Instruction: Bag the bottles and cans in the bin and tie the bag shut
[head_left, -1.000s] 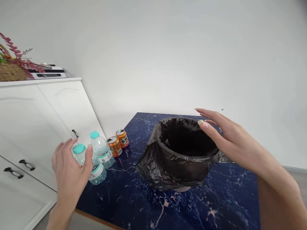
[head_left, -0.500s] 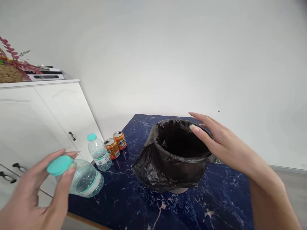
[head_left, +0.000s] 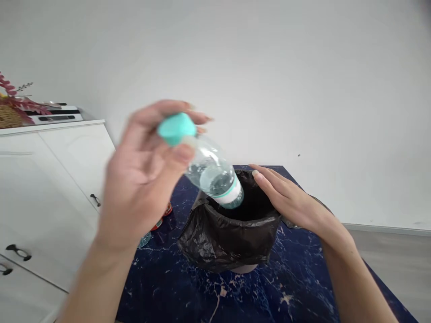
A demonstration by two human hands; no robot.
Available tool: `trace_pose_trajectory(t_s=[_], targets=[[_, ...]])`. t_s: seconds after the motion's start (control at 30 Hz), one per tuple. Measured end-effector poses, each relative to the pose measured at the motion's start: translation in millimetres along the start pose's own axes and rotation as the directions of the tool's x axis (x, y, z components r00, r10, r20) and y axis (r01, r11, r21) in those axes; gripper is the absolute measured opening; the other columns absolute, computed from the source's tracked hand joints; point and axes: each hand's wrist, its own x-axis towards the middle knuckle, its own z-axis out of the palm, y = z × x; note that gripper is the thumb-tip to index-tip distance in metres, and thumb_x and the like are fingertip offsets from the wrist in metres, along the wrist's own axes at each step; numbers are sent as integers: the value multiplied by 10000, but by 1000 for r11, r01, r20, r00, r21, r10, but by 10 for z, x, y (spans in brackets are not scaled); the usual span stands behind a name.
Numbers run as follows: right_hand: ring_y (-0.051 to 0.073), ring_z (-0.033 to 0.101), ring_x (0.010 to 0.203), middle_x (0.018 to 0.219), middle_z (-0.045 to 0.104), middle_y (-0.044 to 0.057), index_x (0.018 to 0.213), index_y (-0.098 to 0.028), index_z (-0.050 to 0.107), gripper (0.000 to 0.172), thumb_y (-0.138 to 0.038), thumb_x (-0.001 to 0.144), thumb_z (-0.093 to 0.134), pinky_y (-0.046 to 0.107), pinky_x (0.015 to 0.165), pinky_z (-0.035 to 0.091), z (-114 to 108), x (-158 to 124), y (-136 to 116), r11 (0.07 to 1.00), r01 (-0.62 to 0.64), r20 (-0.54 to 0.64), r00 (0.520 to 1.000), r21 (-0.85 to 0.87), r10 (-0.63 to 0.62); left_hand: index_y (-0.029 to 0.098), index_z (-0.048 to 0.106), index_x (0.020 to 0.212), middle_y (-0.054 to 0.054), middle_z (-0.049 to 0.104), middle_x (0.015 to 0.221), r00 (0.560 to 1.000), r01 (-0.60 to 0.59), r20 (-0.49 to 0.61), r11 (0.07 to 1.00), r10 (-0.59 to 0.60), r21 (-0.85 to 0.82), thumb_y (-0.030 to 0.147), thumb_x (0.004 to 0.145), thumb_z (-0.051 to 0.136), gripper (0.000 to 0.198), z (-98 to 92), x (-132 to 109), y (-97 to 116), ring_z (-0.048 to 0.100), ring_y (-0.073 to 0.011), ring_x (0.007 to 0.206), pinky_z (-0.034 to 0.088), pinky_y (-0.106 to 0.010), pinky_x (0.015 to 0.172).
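Note:
Gripped near its turquoise cap by my left hand, a clear plastic bottle tilts down to the right. Its base is over the mouth of a bin lined with a black plastic bag. My right hand rests along the bin's right rim with fingers stretched out, holding nothing. Behind my left wrist, a second bottle and the orange cans show only in part.
The bin stands on a dark blue marbled table. A white cabinet is at the left, with a woven basket and a pink plant on top. A pale wall rises behind the table.
My left hand has carried the bottle up and right, from beside the other bottle to above the bin. My right hand has come down onto the bin's rim.

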Motion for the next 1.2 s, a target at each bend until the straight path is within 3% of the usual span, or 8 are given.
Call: trace_pose_trajectory(t_s=[0.03,0.13,0.3,0.5,0.63,0.83,1.07,1.2], targets=[[342,479,1556,1643,563,24,1590,-365,547,676,-755,1077,341,616,1327,321,-1,15,4,1000,3,-4,1000,24,-3,280,594,1344,4,706,1388,996,-53,68,994,60,-100,288,1057,609,287,173,120,-12,655,-228,1366,529,-414,1193],[345,467,1565,1622,586,37,1519,-339,623,692,-770,1074,316,623,1332,303,-21,53,21,993,-1,-41,999,116,6,239,650,1271,-34,764,1295,963,10,266,976,50,-219,269,1000,701,277,491,343,-152,706,-254,1293,588,-394,1097],[398,486,1543,1560,645,61,1433,-323,686,738,-819,1048,299,664,1289,350,-74,72,43,985,-63,-60,995,164,74,202,711,1234,-87,779,1311,861,95,508,983,-3,-155,315,924,796,341,703,522,-451,752,-258,1191,586,-391,1069],[388,545,1494,1587,621,69,1416,-316,681,718,-787,1071,262,600,1212,450,-103,86,59,990,-55,-30,998,131,60,209,736,1239,-99,779,1287,733,118,677,992,-63,-35,367,897,813,385,931,635,-777,751,-263,1147,591,-420,1030],[377,599,1426,1495,687,94,1371,-304,685,674,-748,1090,262,558,1145,484,-119,85,52,992,-59,0,998,115,60,210,716,1279,-115,758,1353,664,118,737,991,-127,66,386,880,834,452,997,662,-940,721,-286,1243,593,-422,1024],[354,691,1240,1278,773,91,1181,-297,702,586,-684,1109,268,509,1025,511,-138,69,19,994,-64,9,998,90,63,212,723,1248,-92,776,1331,573,20,805,984,-154,175,333,891,798,385,1046,702,-1019,745,-255,1165,571,-385,1001],[355,681,1265,1326,756,82,1152,-310,700,598,-731,1090,280,488,998,525,-137,74,49,995,-69,21,997,73,68,207,739,1203,-62,805,1237,511,-137,841,949,-178,284,264,889,785,323,1052,719,-1084,735,-239,1101,530,-329,886],[360,668,1292,1343,751,76,1159,-315,711,620,-765,1073,294,484,998,539,-144,77,63,995,-76,19,997,63,75,216,729,1228,-65,789,1281,486,-230,860,927,-153,295,256,917,770,316,1031,680,-1083,727,-249,1129,512,-340,896]])
